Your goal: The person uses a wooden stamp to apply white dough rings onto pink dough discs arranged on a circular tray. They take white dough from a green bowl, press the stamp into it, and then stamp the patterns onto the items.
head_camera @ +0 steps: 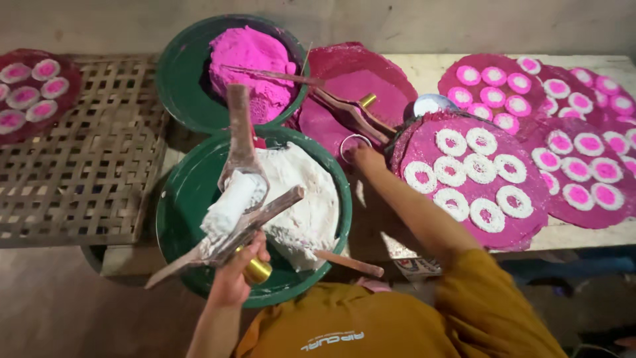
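Head view looks down on a bench [424, 66] carrying pink trays and two green basins. Far left lies a woven rack [93, 152] with a tray of filled cakes [30, 89]; far right, more trays [583, 132] hold white rings with pink centres. The near basin [179, 199] holds white flour [305, 199], the far basin [182, 73] pink flour [252, 59]. Right of them a pink tray [474, 179] bears seven white rings whose middles are not yet filled. The left hand [235, 275] is clenched on a wooden press [242, 179], a brass tube [257, 270] at its near end, with a white lump sitting in its scoop above the white flour. The right hand [364, 158] reaches to a small metal ring [354, 147] on the dark pink tray [351, 93]; fingers touch it, but whether they clasp it I cannot tell. By my reading, a white ring is being moulded; next calls for bringing press and ring together squarely.
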